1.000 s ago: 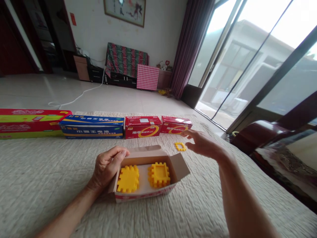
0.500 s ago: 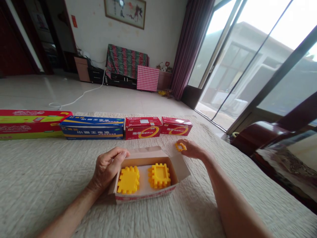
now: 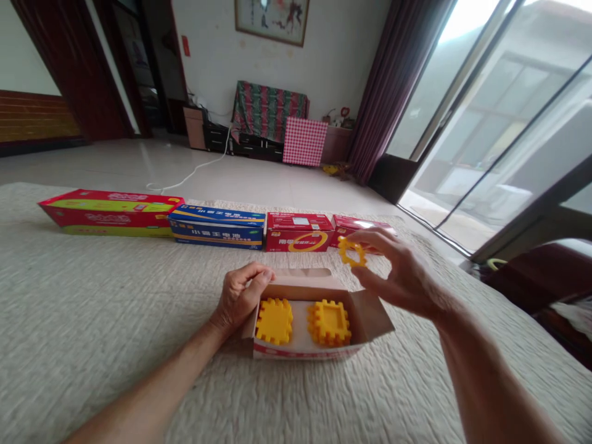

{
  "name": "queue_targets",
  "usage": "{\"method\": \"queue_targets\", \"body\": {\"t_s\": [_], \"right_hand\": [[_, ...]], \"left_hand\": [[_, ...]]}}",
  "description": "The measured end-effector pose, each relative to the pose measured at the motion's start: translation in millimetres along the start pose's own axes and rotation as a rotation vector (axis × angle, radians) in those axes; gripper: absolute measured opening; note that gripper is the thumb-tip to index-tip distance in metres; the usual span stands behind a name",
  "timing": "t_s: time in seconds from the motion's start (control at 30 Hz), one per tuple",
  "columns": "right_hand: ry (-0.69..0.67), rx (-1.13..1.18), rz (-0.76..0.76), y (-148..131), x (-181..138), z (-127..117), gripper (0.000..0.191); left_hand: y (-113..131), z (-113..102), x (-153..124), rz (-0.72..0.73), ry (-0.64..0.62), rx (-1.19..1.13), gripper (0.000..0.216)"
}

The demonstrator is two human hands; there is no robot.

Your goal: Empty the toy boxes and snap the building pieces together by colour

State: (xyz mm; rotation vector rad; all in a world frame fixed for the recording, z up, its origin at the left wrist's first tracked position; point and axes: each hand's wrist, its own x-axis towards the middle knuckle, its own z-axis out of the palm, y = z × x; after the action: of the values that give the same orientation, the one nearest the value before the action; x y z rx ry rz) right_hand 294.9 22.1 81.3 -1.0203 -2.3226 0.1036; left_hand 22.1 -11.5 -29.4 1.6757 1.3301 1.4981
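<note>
Since the quilted cover (image 3: 115,320) looks soft, the open box (image 3: 300,352) on it is best braced by the left hand (image 3: 243,293), its thumb and fingers closed around the corner at ten o'clock. At two o'clock, the right hand (image 3: 402,268) does well to clear the side flap (image 3: 372,316). Inside, the flat-topped yellow piece (image 3: 274,320) at nine o'clock and the recessed yellow piece (image 3: 331,322) at three want no jostling. Smallest, the yellow frame (image 3: 343,253), aloft at one o'clock, is pinched between right thumb and fingers; light pressure should suit its thin rim.
</note>
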Motion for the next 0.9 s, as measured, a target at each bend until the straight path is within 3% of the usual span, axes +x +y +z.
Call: {"method": "queue_targets", "body": {"t_s": [0.1,0.17,0.33,0.5,0.67,0.9], "right_hand": [[-0.109,0.086,-0.068,-49.8,-0.9,12.2,0.037],[-0.195,0.152,-0.066,-67.7,-3.2,23.8,0.034],[-0.340,0.152,-0.074,-78.9,-4.5,45.1,0.035],[-0.335,0.159,-0.085,-82.9,-3.6,53.9,0.038],[-0.198,0.194,-0.103,-80.4,-3.7,46.4,0.032],[0.291,0.162,-0.036,-47.4,3.0,28.7,0.019]], "left_hand": [[-0.8,0.2,-0.3,-0.002,-0.004,-0.011,0.030],[-0.3,0.4,-0.5,-0.004,-0.013,-0.028,0.030],[2.0,0.8,-1.0,-0.004,-0.022,-0.060,0.028],[0.6,0.5,-1.0,0.002,-0.029,-0.067,0.028],[-1.0,0.9,-0.5,0.016,-0.020,-0.072,0.027],[-3.1,1.6,-1.1,0.045,0.008,-0.049,0.028]]}}
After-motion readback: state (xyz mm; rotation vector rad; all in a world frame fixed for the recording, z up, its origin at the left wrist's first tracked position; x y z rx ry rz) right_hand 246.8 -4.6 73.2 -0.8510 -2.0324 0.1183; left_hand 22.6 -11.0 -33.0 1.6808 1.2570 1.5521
